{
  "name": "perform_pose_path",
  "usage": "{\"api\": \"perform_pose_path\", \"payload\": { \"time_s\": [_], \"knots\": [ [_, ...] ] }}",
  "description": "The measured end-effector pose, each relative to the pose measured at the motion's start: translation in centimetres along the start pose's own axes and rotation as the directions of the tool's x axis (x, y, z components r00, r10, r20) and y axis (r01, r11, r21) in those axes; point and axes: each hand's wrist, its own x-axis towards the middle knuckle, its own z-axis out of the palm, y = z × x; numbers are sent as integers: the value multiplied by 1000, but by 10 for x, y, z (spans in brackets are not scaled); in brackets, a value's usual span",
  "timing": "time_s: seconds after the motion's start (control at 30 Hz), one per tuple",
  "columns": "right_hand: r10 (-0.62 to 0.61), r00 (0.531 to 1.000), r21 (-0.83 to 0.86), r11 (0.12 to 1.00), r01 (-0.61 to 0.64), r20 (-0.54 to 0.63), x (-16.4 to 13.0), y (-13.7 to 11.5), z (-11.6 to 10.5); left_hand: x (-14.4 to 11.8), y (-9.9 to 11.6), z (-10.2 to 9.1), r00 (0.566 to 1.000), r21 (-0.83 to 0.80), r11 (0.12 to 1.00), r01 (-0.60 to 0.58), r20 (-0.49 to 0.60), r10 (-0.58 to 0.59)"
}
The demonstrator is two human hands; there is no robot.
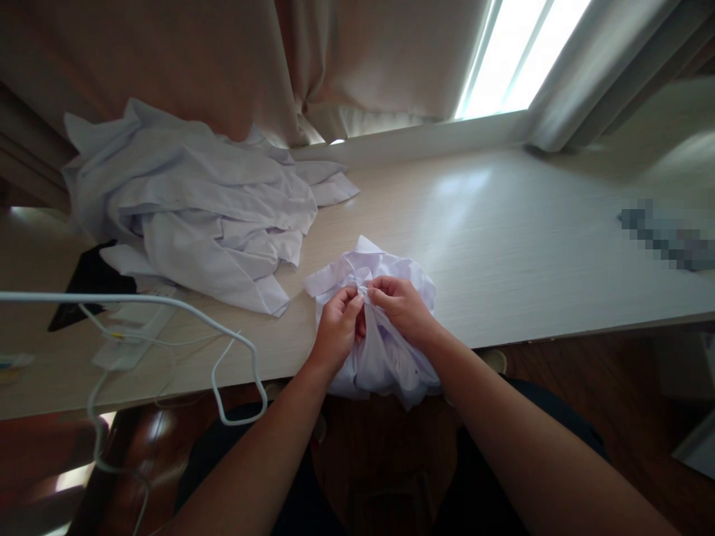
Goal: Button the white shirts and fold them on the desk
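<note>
A bunched white shirt lies at the near edge of the pale wooden table, partly hanging over it toward my lap. My left hand and my right hand meet at the middle of the shirt, each pinching a fold of its fabric between thumb and fingertips. The fingertips nearly touch each other. What lies between the pinched folds is too small to make out.
A pile of white garments lies at the back left of the table. A white charger block with cables and a black cloth sit at the left. Beige curtains and a bright window stand behind.
</note>
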Motion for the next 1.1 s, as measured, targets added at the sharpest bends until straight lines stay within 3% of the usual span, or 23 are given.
{"api": "perform_pose_path", "payload": {
  "time_s": [0.23, 0.77, 1.1],
  "knots": [
    [90, 996, 72, 993, -91, 18, -2, 0, 1, -1, 0, 0, 1000, -46, 999, 21, 23, -20],
    [120, 992, 107, 987, -122, 31, -5, -5, 0, -3, 3, 3, 994, -187, 979, 84, 88, -69],
    [103, 994, 102, 989, -104, 20, -4, 0, 4, -2, 4, -1, 996, -97, 992, 75, 46, -71]
  ]
}}
